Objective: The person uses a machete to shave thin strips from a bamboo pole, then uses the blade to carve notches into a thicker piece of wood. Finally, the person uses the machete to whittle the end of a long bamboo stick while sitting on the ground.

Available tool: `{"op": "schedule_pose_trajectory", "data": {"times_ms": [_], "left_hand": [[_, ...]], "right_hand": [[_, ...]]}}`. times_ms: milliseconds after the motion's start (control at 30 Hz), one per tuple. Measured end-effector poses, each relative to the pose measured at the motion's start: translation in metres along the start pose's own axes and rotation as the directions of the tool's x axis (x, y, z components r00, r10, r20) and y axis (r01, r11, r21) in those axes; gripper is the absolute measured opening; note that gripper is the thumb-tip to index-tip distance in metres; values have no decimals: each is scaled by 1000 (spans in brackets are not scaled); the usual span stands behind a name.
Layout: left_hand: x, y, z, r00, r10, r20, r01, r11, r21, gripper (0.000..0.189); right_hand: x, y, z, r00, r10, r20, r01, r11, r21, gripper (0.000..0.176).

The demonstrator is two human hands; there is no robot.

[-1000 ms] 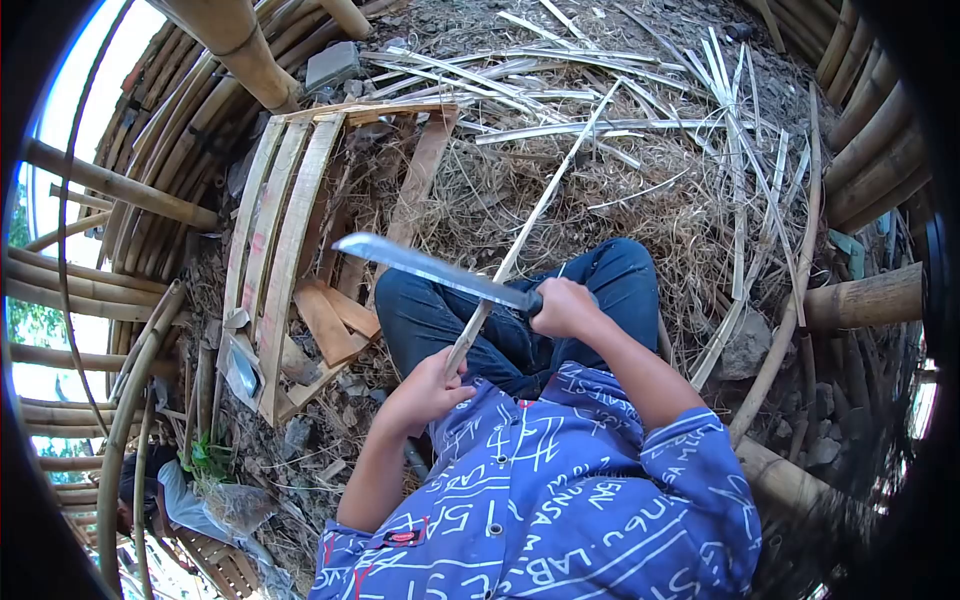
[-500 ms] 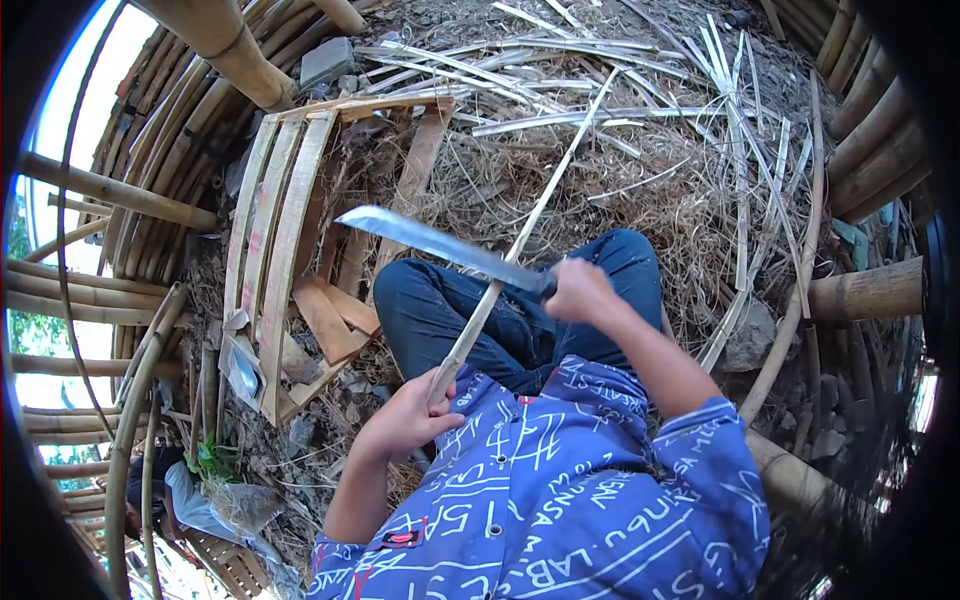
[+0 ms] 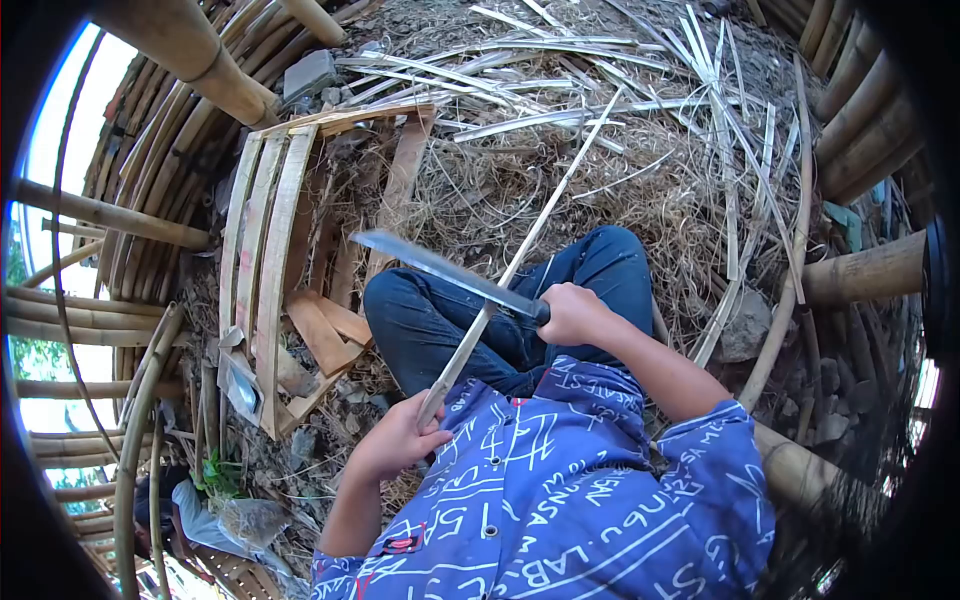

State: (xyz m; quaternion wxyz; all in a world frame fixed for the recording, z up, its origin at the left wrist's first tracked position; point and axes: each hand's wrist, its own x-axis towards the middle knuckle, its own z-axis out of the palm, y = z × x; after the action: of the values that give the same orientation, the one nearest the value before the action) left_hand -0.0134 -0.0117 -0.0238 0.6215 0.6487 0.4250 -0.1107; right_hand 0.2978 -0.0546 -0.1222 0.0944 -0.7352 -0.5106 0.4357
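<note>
A long pale bamboo strip [image 3: 540, 222] slants from my lap out over the ground ahead. My left hand [image 3: 398, 440] is closed round its near end, close to my belly. In my right hand [image 3: 572, 315] is the dark handle of a machete [image 3: 435, 266]. Its long blade points to the left and crosses the strip above my folded legs, seemingly against it. The blade is slightly blurred.
Many split bamboo strips [image 3: 560, 118] and curly shavings [image 3: 650, 190] cover the ground ahead. A wooden pallet [image 3: 270, 260] lies at the left. Thick bamboo poles [image 3: 865, 268] stick in from the right. A grey block [image 3: 310, 75] sits at the back left. Another person [image 3: 190, 510] is at lower left.
The machete has slid a little down the strip towards me, with my right hand moving nearer my body. My left hand still grips the strip's near end. The whole view has shifted slightly.
</note>
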Motion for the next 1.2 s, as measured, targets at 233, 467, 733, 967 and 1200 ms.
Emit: {"op": "schedule_pose_trajectory", "data": {"times_ms": [233,467,733,967,1200], "left_hand": [[1,-17,11,999,-23,-33,21,998,-59,26],[-18,-4,16,999,22,31,-19,996,-91,27],[-51,-9,1,998,-36,54,42,991,-129,32],[-27,-3,-5,1000,-3,3,3,997,-74,30],[-26,4,-3,995,7,-104,-1,998,56,23]], "right_hand": [[40,36,4,992,75,-103,-84,993,-88,33],[67,73,-34,956,256,-145,-271,958,-97,40],[74,107,-62,876,375,-303,-395,918,-7,41],[44,39,-20,986,124,-116,-115,990,79,32],[7,-3,10,999,-48,3,48,994,-93,31]]}}
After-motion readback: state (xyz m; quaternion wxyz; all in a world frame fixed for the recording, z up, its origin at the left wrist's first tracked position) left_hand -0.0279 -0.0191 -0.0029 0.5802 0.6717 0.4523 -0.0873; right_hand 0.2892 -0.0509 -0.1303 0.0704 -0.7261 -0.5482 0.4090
